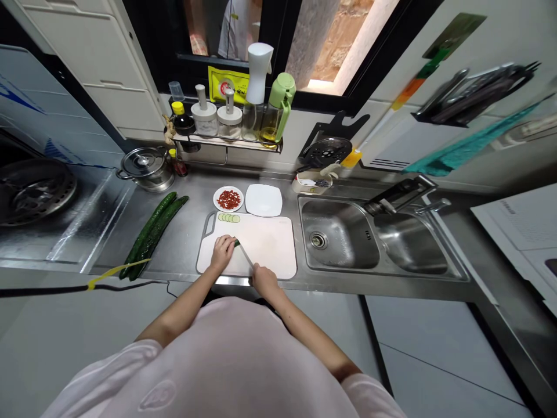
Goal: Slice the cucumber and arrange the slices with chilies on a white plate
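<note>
head view, looking down on a steel counter [183, 232]. the left hand [223, 252] rests on a white cutting board [278, 244], its fingers curled over a short cucumber stub [237, 244], whose green end pokes out just past them. the right hand [264, 280] is clenched around a knife [246, 255], with the handle hidden in the fist and the blade slanting up the board, right against the stub. a few thin cucumber slices [228, 217] lie in a row at the board's far edge. past the board sit a round plate [214, 200] of chopped red chili [228, 199] and an empty-looking square plate [263, 200]. two whole cucumbers [152, 235] lie side by side on the counter to the left, and a steel sink [337, 217] lies to the right.

the main risk is the blade's closeness to the left fingers: the stub is short, leaving little to grip, so if it rolled or slid on the board, the edge could catch a fingertip. a damp board would make that slip likelier. the whole cucumbers lie near the counter's front edge, where a careless elbow could knock them off.
</note>
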### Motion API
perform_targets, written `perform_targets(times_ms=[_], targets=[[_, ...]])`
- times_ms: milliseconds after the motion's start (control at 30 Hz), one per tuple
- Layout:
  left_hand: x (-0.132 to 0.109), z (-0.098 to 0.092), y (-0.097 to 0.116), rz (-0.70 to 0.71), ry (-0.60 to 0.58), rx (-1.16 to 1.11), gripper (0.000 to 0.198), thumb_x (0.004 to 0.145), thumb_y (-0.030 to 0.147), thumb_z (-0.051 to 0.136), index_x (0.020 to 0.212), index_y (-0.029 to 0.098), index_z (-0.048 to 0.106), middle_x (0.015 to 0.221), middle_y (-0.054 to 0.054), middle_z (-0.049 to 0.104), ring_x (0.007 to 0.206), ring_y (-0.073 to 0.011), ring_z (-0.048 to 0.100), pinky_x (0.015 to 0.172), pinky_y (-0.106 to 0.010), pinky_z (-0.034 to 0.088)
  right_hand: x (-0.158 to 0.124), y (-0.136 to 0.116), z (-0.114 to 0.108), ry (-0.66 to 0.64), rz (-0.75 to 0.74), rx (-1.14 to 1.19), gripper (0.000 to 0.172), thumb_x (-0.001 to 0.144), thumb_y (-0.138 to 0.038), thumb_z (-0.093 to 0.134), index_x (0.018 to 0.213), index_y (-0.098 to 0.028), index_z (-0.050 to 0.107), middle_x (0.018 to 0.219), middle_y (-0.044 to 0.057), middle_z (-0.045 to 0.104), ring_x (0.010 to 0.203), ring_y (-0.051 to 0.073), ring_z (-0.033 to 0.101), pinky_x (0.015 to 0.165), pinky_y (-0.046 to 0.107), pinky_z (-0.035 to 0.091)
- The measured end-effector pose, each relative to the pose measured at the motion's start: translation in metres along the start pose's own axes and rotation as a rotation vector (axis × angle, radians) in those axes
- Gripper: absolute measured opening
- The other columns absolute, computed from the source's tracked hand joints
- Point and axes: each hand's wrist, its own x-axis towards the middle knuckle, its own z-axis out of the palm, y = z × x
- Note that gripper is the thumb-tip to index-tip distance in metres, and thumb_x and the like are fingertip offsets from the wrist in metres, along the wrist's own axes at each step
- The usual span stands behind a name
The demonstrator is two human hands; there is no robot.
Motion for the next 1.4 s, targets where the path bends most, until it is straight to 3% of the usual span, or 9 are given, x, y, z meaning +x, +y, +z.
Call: perform_targets(times_ms=[267, 567, 767, 1000, 1133, 1400], targets=[[0.002, -0.001, 0.002, -0.017, 0.015, -0.029, 0.019, 0.089, 0.024, 0.043, 0.100, 0.021, 0.058, 0.096, -0.007, 0.059, 0.094, -0.0193, 0.053, 0.086, -0.038, 0.042, -0.009, 0.003, -0.007, -0.035, 0.014, 0.013, 0.021, 0.088, -0.015, 0.037, 0.102, -0.014, 0.053, 0.088, 0.012, 0.065, 0.083, 0.022, 0.062, 0.067, 0.028, 0.039], [0.000, -0.002, 0.001, -0.177, -0.003, -0.062, 0.018, 0.086, 0.031, 0.049, 0.100, 0.020, 0.053, 0.094, -0.007, 0.058, 0.092, -0.0188, 0.053, 0.084, -0.034, 0.043, -0.016, 0.011, -0.023, -0.035, 0.070, 0.037, 0.025, 0.093, -0.029, 0.035, 0.103, -0.018, 0.054, 0.091, 0.010, 0.065, 0.084, 0.020, 0.061, 0.068, 0.027, 0.036], [-0.002, -0.008, 0.004, -0.233, -0.001, -0.071, 0.022, 0.082, 0.033, 0.054, 0.100, 0.020, 0.053, 0.100, -0.007, 0.058, 0.099, -0.0198, 0.053, 0.090, -0.035, 0.042, -0.014, 0.023, -0.032, 0.054, 0.142, 0.017, 0.030, 0.095, -0.033, 0.027, 0.108, -0.022, 0.053, 0.088, 0.007, 0.064, 0.081, 0.019, 0.060, 0.067, 0.028, 0.033], [0.017, -0.020, 0.009, -0.364, 0.171, -0.076, 0.028, 0.088, 0.034, 0.043, 0.110, 0.019, 0.051, 0.106, -0.008, 0.057, 0.102, -0.0182, 0.053, 0.091, -0.033, 0.041, -0.011, 0.035, -0.039, 0.312, 0.140, -0.079, 0.034, 0.089, -0.026, 0.043, 0.122, -0.026, 0.049, 0.098, 0.008, 0.059, 0.092, 0.020, 0.050, 0.077, 0.031, 0.026], [0.034, -0.029, 0.019, -0.271, 0.077, -0.033, 0.027, 0.087, 0.034, 0.045, 0.107, 0.021, 0.057, 0.109, -0.007, 0.057, 0.107, -0.0192, 0.051, 0.097, -0.035, 0.038, -0.010, 0.041, -0.040, 0.423, 0.124, -0.124, 0.046, 0.084, -0.025, 0.049, 0.130, -0.024, 0.044, 0.096, 0.009, 0.056, 0.089, 0.022, 0.046, 0.077, 0.033, 0.023], [0.053, -0.035, 0.049, -0.006, -0.225, 0.030, 0.037, 0.081, 0.041, 0.054, 0.115, 0.028, 0.058, 0.123, -0.005, 0.050, 0.119, -0.0223, 0.039, 0.102, -0.039, 0.032, -0.011, 0.048, -0.040, 0.638, 0.060, -0.163, 0.048, 0.082, -0.021, 0.050, 0.130, -0.022, 0.046, 0.089, 0.007, 0.053, 0.082, 0.020, 0.040, 0.083, 0.036, 0.020]])
